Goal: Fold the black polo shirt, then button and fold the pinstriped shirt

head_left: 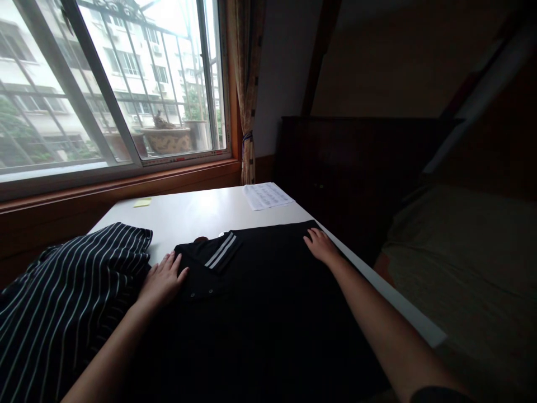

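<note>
A black polo shirt [268, 291] with a white-striped collar [223, 250] lies flat on the white table [197, 215]. My left hand [163, 280] rests flat on the shirt's left edge near the collar, fingers spread. My right hand [321, 246] lies flat on the shirt's far right corner, fingers stretched out. Neither hand holds anything.
A dark garment with thin white stripes [71, 296] is heaped at the table's left. A printed sheet of paper [267, 196] and a yellow sticky note [141, 202] lie near the window [109, 84]. A bed [465, 263] stands to the right, past the table's edge.
</note>
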